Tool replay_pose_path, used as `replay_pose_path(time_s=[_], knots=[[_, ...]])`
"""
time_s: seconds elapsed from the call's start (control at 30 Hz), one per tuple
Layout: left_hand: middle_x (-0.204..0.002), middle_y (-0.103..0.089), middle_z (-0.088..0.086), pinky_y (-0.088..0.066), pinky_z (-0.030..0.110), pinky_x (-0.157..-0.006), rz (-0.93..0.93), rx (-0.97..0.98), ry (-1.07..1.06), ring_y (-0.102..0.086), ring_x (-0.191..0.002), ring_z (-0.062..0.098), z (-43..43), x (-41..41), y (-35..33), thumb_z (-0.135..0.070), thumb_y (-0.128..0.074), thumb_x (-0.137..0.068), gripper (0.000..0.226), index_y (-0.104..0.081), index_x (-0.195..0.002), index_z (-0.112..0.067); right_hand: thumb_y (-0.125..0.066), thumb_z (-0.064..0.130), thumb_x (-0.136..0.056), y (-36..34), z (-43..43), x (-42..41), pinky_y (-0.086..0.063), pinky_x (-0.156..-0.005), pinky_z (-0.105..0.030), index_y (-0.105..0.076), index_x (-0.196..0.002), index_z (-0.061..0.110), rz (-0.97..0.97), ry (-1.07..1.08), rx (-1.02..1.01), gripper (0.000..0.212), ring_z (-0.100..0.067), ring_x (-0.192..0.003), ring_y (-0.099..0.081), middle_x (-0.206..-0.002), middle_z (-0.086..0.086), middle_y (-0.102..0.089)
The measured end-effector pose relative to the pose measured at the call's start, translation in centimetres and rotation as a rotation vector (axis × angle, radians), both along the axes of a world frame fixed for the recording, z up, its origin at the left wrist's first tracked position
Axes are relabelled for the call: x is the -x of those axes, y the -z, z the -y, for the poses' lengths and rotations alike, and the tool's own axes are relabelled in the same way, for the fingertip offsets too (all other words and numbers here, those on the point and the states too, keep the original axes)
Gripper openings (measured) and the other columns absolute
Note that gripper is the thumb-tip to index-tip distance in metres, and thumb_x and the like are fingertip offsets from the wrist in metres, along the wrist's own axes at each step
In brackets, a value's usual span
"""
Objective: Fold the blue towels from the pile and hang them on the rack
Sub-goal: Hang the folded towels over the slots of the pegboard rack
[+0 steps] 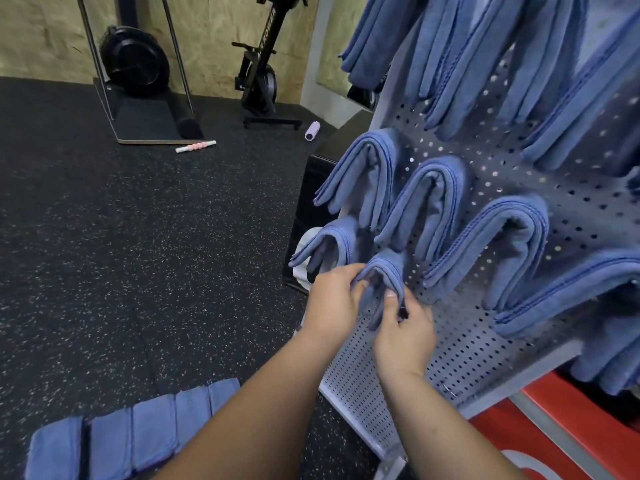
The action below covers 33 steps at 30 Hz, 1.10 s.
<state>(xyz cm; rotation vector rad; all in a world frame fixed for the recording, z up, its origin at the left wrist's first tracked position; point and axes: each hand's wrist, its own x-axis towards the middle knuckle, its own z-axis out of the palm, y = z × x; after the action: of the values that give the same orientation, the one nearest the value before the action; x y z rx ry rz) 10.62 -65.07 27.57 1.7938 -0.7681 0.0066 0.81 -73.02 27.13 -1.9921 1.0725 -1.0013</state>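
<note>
Nearest us, on the floor left of the rack [467, 341]: row of folded towels [121, 434], waiting. Left hand [332, 299]: fingers curled round the left flap of the towel in hand [382, 275], at the rack's lower left. Right hand [405, 336]: pinching its right flap. Handling, as we judge it: seat the fold squarely on the rack and tug both flaps down level. Rack's load: hung towels [433, 202], draped in rows above and to the right.
</note>
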Motion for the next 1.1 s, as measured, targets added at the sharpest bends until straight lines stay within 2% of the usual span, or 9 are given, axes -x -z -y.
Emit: replay_pose_path(time_s=[0.07, 0.17, 0.27, 0.37, 0.5, 0.63, 0.8, 0.9, 1.1], knots=[[-0.096, -0.075, -0.009, -0.054, 0.031, -0.08, 0.014, -0.02, 0.004, -0.066, -0.09, 0.012, -0.1, -0.1, 0.3, -0.023, -0.061, -0.101, 0.021, -0.074, -0.116, -0.031, -0.053, 0.051, -0.104, -0.1, 0.2, 0.2, -0.049, -0.099, -0.04, -0.071, -0.136, 0.029, -0.027, -0.002, 0.03, 0.042, -0.027, -0.116, -0.062, -0.127, -0.005, -0.064], [-0.089, -0.073, -0.007, -0.053, 0.037, -0.075, 0.044, -0.087, -0.005, -0.064, -0.083, 0.017, -0.2, 0.2, 0.8, -0.026, -0.064, -0.1, 0.015, -0.072, -0.112, -0.029, -0.054, 0.054, -0.103, -0.6, 0.2, 0.2, -0.047, -0.109, -0.048, -0.07, -0.137, 0.027, -0.044, -0.011, 0.046, 0.046, -0.027, -0.125, -0.059, -0.133, -0.006, -0.066], [-0.08, -0.068, -0.006, -0.051, 0.041, -0.068, 0.054, -0.165, 0.012, -0.059, -0.073, 0.017, -0.5, 0.5, 1.5, -0.029, -0.062, -0.101, 0.007, -0.068, -0.103, -0.027, -0.053, 0.054, -0.104, -1.0, -0.1, 0.5, -0.045, -0.112, -0.049, -0.066, -0.143, 0.025, -0.092, -0.027, 0.055, 0.051, -0.029, -0.131, -0.056, -0.14, -0.007, -0.063], [-0.081, -0.069, -0.008, -0.053, 0.041, -0.069, 0.047, -0.191, 0.04, -0.062, -0.072, 0.015, -1.3, 0.8, 1.9, -0.031, -0.061, -0.102, 0.008, -0.068, -0.101, -0.027, -0.051, 0.053, -0.106, -1.3, -1.0, 1.2, -0.043, -0.11, -0.044, -0.061, -0.148, 0.021, -0.157, -0.045, 0.064, 0.053, -0.032, -0.132, -0.055, -0.144, -0.01, -0.059], [-0.1, -0.076, -0.008, -0.057, 0.037, -0.082, 0.024, -0.248, 0.09, -0.07, -0.089, 0.015, -3.4, 1.0, 2.8, -0.032, -0.067, -0.101, 0.018, -0.074, -0.116, -0.027, -0.051, 0.051, -0.106, -1.1, -2.2, 2.1, -0.047, -0.108, -0.046, -0.057, -0.15, 0.017, -0.185, -0.069, 0.077, 0.056, -0.032, -0.131, -0.053, -0.142, -0.01, -0.054], [-0.125, -0.074, -0.007, -0.056, 0.039, -0.099, -0.045, -0.385, 0.095, -0.07, -0.109, 0.016, -6.6, 1.2, 3.4, -0.032, -0.07, -0.102, 0.033, -0.07, -0.134, -0.028, -0.051, 0.053, -0.105, -0.7, -4.4, 3.0, -0.045, -0.111, -0.05, -0.046, -0.157, 0.016, -0.208, -0.062, 0.085, 0.064, -0.03, -0.135, -0.047, -0.147, -0.008, -0.047], [-0.124, -0.075, -0.004, -0.057, 0.041, -0.098, -0.075, -0.584, 0.099, -0.07, -0.108, 0.019, -11.6, 1.2, 4.3, -0.036, -0.072, -0.099, 0.034, -0.07, -0.132, -0.029, -0.054, 0.048, -0.106, 0.2, -8.5, 3.5, -0.036, -0.113, -0.044, -0.043, -0.16, 0.019, -0.222, -0.1, 0.074, 0.063, -0.027, -0.14, -0.036, -0.148, -0.007, -0.042], [-0.12, -0.075, -0.004, -0.058, 0.043, -0.096, -0.094, -0.685, 0.068, -0.07, -0.106, 0.021, -15.4, 0.6, 5.0, -0.037, -0.073, -0.097, 0.03, -0.071, -0.127, -0.031, -0.056, 0.044, -0.105, 1.2, -11.0, 2.5, -0.038, -0.112, -0.044, -0.044, -0.159, 0.019, -0.264, -0.184, 0.062, 0.061, -0.029, -0.139, -0.039, -0.146, -0.009, -0.044], [-0.129, -0.07, 0.0, -0.055, 0.044, -0.097, -0.17, -0.809, -0.071, -0.065, -0.115, 0.027, -25.0, -1.4, 7.3, -0.037, -0.072, -0.1, 0.039, -0.064, -0.136, -0.027, -0.055, 0.049, -0.105, 4.0, -16.6, -0.8, -0.042, -0.108, -0.041, -0.043, -0.159, 0.02, -0.389, -0.395, 0.005, 0.063, -0.031, -0.137, -0.046, -0.15, -0.011, -0.044]])
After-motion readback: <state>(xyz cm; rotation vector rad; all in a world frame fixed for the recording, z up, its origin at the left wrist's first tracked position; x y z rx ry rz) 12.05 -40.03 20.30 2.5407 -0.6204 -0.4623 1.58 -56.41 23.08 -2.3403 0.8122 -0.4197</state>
